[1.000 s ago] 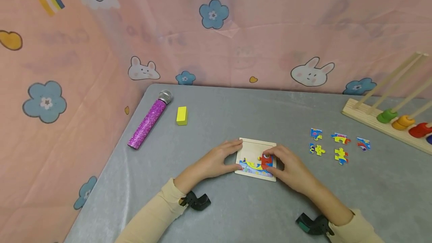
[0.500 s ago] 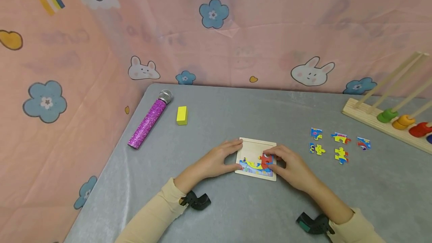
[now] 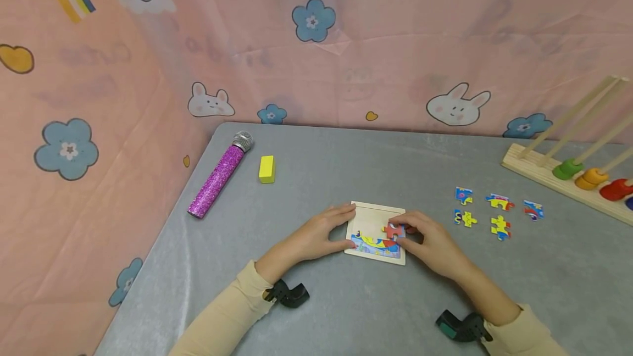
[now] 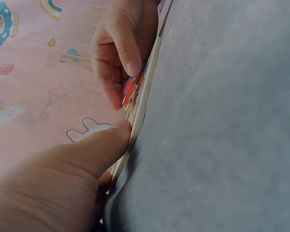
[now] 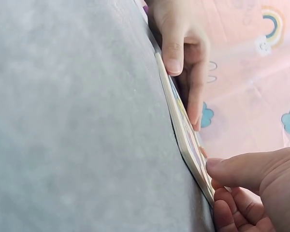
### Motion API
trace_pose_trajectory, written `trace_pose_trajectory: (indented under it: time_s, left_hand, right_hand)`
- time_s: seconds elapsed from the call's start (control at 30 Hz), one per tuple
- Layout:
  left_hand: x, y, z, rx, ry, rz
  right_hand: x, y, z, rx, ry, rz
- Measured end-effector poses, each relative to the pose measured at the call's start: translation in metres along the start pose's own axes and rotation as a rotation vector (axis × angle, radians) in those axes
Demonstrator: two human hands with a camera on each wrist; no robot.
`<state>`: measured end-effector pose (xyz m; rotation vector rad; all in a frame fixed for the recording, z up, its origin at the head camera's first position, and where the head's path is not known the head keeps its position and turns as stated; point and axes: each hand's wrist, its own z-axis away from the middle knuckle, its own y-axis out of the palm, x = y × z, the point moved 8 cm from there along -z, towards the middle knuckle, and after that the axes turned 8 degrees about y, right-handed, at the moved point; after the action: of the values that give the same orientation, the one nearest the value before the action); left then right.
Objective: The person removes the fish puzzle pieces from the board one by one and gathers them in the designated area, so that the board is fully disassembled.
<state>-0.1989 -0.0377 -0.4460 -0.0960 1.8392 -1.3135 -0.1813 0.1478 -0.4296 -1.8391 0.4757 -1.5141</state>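
Note:
A square wooden puzzle board [image 3: 368,214] lies on the grey table, with joined blue and yellow pieces along its near side. My left hand [image 3: 316,235] holds the board's left edge, thumb at the near corner and fingers at the far one. In the left wrist view, the thumb of that left hand [image 4: 87,159] lies on the frame. Over the board's right side, my right hand [image 3: 430,243] pinches a red puzzle piece [image 3: 393,231] between thumb and fingers. The piece looks slightly tilted. In the right wrist view the curled fingers of the right hand [image 5: 251,188] mostly hide it.
Several loose puzzle pieces [image 3: 500,228] lie to the right of the board. A wooden peg stand [image 3: 539,166] with coloured rings is at the far right. At the back left are a glittery purple microphone [image 3: 217,180] and a yellow block [image 3: 267,169].
The right hand has drawn the red piece slightly right and back, apart from the joined near row. The left hand and the board have stayed in place.

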Motion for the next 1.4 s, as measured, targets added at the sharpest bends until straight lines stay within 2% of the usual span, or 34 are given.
trace_pose_trajectory:
  time_s: [0.27, 0.4, 0.73, 0.97, 1.17, 1.4]
  left_hand:
    - [-0.001, -0.001, -0.001, -0.011, 0.012, -0.006]
    - [-0.001, -0.002, -0.001, -0.018, 0.024, -0.019]
    - [-0.003, -0.002, -0.001, 0.0, 0.023, -0.024]
    - [-0.001, -0.001, 0.0, -0.001, 0.023, -0.014]
    - [0.001, 0.001, 0.0, -0.003, 0.017, -0.008]
    - [0.0, 0.001, 0.0, 0.0, 0.012, -0.008]
  right_hand:
    - [-0.002, -0.008, -0.001, -0.013, -0.043, -0.041]
    - [-0.005, -0.019, -0.001, -0.039, -0.06, -0.036]
    - [-0.025, -0.049, 0.012, -0.077, -0.029, -0.032]
    - [-0.052, -0.081, 0.029, -0.105, 0.001, -0.042]
    - [-0.086, -0.111, 0.048, -0.141, 0.065, -0.043]
    - [-0.133, -0.138, 0.072, -0.233, 0.218, 0.028]
